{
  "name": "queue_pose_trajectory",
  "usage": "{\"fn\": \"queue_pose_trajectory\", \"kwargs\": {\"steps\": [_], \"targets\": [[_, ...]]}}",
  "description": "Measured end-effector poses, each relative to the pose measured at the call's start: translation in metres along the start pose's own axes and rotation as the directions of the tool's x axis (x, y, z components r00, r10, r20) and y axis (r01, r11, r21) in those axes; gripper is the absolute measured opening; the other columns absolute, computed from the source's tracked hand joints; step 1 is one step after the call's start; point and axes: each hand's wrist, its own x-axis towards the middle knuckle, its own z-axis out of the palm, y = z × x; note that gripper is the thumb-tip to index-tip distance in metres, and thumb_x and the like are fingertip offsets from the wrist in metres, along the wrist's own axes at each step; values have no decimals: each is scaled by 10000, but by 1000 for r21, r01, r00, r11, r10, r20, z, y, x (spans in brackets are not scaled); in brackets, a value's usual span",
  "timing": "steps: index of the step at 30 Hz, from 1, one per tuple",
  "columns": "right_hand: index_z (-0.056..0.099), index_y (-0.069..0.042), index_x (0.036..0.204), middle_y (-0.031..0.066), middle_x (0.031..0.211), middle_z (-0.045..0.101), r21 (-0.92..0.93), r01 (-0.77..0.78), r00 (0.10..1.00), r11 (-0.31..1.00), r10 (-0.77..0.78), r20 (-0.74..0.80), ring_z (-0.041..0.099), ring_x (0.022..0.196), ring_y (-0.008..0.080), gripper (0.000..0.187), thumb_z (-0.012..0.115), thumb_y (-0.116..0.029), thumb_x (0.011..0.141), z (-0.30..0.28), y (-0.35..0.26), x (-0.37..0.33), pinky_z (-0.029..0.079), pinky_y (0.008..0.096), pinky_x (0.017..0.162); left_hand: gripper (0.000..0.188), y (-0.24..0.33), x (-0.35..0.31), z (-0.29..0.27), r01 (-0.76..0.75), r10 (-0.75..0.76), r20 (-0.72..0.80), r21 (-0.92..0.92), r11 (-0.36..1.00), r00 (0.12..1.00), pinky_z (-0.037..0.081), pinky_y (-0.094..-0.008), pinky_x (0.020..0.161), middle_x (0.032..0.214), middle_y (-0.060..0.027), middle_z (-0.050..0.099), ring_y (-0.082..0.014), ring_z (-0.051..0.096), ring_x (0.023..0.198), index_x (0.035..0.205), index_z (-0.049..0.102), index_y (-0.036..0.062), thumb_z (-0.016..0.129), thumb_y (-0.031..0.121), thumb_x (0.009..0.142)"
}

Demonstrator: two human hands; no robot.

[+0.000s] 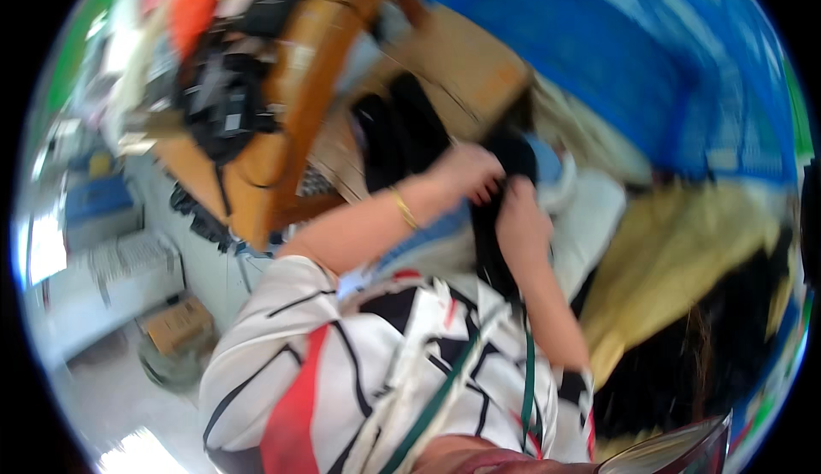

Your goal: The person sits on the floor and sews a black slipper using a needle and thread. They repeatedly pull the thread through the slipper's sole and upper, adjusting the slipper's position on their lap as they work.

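Note:
Both my hands are closed on a black, soft-looking cloth piece (515,156) held in front of my chest; blur hides its exact kind. My left hand (469,173), with a gold bracelet on its forearm, pinches it from the left. From the right, my right hand (523,219) grips it with bent fingers, close beside the left. Part of the black cloth hangs down between my hands. Just beyond the left hand, two long black rounded pieces (379,142) lie side by side by a cardboard box.
The cardboard box (466,68) stands ahead, with a large blue plastic crate (599,55) beyond it. At left is a wooden table (312,72) carrying black straps (227,106) and other clutter. Yellowish cloth (676,251) and a black heap (684,371) lie at right.

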Motion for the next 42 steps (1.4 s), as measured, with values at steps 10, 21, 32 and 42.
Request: {"fn": "queue_pose_trajectory", "kwargs": {"steps": [10, 21, 32, 42], "targets": [[531, -50, 1029, 123, 788, 609, 335, -76, 985, 939, 19, 171, 630, 729, 256, 88, 534, -118, 972, -35, -17, 22, 488, 354, 646, 173, -19, 2, 3, -223, 222, 25, 84, 971, 975, 491, -239, 509, 706, -34, 633, -107, 604, 562, 797, 631, 51, 609, 208, 867], [606, -15, 921, 97, 830, 570, 456, 61, 952, 888, -190, 242, 558, 722, 208, 75, 651, -59, 881, -40, 17, 57, 467, 323, 662, 203, -20, 11, -2, -265, 255, 167, 43, 963, 952, 508, -238, 518, 774, -32, 653, -105, 626, 584, 898, 641, 47, 593, 244, 907], [490, -90, 927, 39, 704, 605, 865, -102, 994, 492, 13, 110, 556, 503, 94, 134, 498, -184, 1023, -20, 1, 71, 397, 192, 425, 249, -25, 7, -2, -337, 307, 161, 220, 915, 938, 534, -251, 534, 761, -38, 651, -102, 634, 596, 891, 633, 25, 555, 251, 961], [457, -71, 757, 32, 605, 448, 959, 234, 937, -160, 299, -179, 463, 561, 168, 238, 509, -107, 986, -183, 160, 73, 404, 445, 888, 248, -20, 10, 0, -358, 340, 119, 202, 912, 933, 520, -286, 519, 737, -97, 661, -157, 640, 577, 849, 617, 0, 568, 229, 930]]}}
